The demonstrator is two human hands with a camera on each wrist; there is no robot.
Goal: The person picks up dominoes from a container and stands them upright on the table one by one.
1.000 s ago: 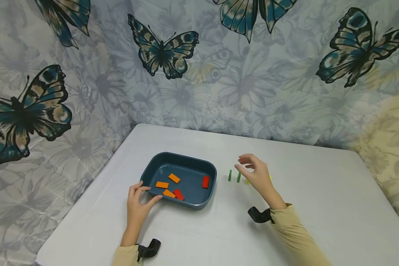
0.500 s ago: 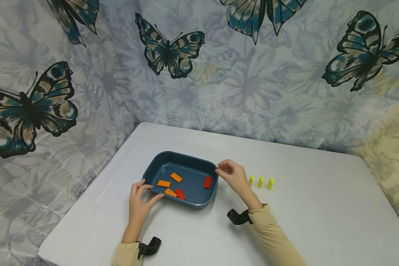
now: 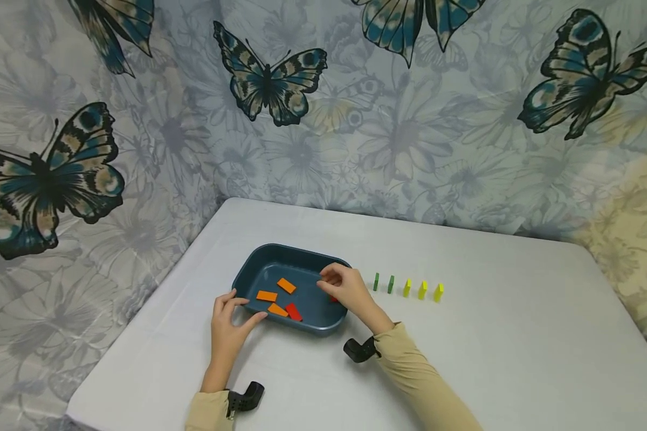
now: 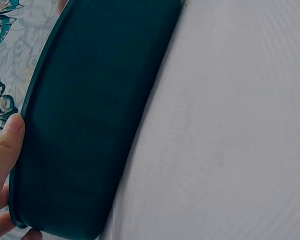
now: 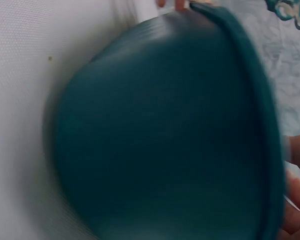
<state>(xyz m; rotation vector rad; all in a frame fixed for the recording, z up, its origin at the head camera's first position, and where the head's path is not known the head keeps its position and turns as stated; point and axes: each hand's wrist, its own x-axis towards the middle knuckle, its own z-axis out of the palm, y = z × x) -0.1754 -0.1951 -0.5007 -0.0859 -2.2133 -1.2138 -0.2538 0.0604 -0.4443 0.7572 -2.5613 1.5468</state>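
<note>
Left hand [image 3: 228, 335], fingers parted, grips the oblong dark-blue tray [image 3: 314, 298], long axis crosswise; above it, right hand [image 3: 350, 290], fingers bent, grasp indiscernible.

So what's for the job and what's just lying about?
Part of the job, it seems:
blue tray, held by the left hand
orange blocks and red blocks in it
right hand, above the tray
green blocks and yellow blocks, standing on the table

Just there:
butterfly backdrop
black wrist gadgets

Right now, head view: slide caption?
Left hand grips a dark-blue rectangular tray; right hand over it; two slim green blocks and three yellow blocks stand upright alongside.
</note>
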